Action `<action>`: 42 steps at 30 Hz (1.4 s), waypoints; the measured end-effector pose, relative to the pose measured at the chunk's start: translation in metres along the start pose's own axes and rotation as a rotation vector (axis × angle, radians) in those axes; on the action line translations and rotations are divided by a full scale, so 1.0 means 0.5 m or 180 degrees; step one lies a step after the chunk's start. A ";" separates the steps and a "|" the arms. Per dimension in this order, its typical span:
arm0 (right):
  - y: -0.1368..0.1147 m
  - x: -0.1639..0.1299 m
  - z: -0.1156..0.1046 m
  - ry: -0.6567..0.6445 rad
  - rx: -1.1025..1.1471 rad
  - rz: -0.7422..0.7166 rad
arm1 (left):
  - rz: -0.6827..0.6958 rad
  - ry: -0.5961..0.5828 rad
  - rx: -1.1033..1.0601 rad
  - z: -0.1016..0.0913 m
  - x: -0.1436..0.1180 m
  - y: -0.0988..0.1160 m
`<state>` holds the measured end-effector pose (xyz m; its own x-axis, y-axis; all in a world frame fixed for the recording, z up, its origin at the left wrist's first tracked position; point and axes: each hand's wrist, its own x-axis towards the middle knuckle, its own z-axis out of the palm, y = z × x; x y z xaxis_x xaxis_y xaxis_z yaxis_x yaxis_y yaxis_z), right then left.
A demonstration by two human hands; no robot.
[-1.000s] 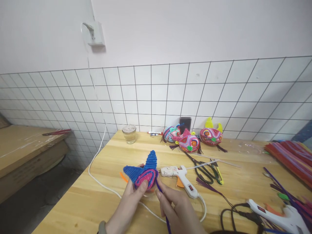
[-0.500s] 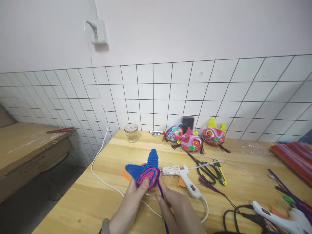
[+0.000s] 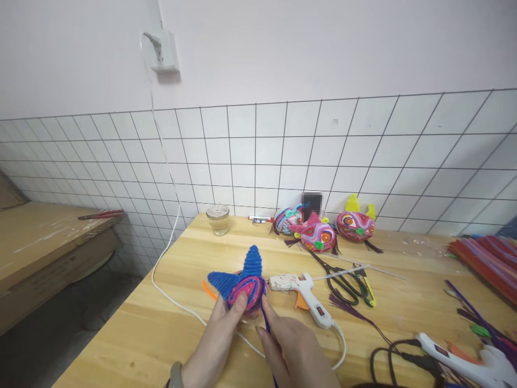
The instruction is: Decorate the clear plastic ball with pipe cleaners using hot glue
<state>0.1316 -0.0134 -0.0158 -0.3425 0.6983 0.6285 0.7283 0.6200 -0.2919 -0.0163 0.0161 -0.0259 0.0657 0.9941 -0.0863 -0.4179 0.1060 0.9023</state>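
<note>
A pink-and-blue craft figure [image 3: 247, 290] with two pointed blue ears, wound in fuzzy strips, is gripped by my left hand [image 3: 226, 323], its thumb pressed on the pink front. My right hand [image 3: 294, 345] pinches a dark purple pipe cleaner [image 3: 265, 315] that lies along the figure's right edge and trails down past my fingers. The figure's underside is hidden by my hands. Just right of the figure, a white hot glue gun [image 3: 309, 296] lies on the wooden table [image 3: 161, 323], its nozzle close to the purple strip.
Behind stand several finished figures [image 3: 318, 234] and a glass cup [image 3: 218, 220]. Black scissors [image 3: 339, 280] and a yellow cutter [image 3: 368, 288] lie right of the glue gun. A second glue gun [image 3: 464, 361] and red pipe cleaners [image 3: 488, 258] are far right. A white cord [image 3: 177, 304] crosses the table.
My right hand has shifted very slightly along the purple pipe cleaner. The figure stays in my left hand, almost unmoved.
</note>
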 end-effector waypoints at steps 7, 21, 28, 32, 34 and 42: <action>-0.003 -0.010 0.028 0.0439 -0.0231 -0.0077 | 0.0009 0.0061 -0.0073 0.000 -0.001 -0.001; -0.006 0.003 -0.001 0.0354 -0.0346 -0.0489 | -0.0152 0.0004 -0.0302 0.010 -0.001 0.013; 0.005 0.004 -0.001 0.0346 -0.0333 -0.0639 | -0.0267 -0.0071 -0.0358 0.013 -0.005 0.019; 0.009 0.001 0.000 0.0313 -0.0485 -0.0713 | -0.0333 -0.0076 -0.0325 0.011 -0.005 0.021; 0.008 0.003 0.000 0.0323 -0.0539 -0.0754 | -0.0361 -0.0094 -0.0305 0.011 -0.004 0.021; 0.004 0.007 0.003 0.0512 -0.0815 -0.0880 | -0.0377 -0.0126 -0.0314 0.009 -0.003 0.017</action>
<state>0.1308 -0.0090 -0.0152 -0.4637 0.4405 0.7687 0.7529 0.6533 0.0799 -0.0159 0.0156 -0.0159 0.1547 0.9730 -0.1712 -0.4919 0.2262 0.8407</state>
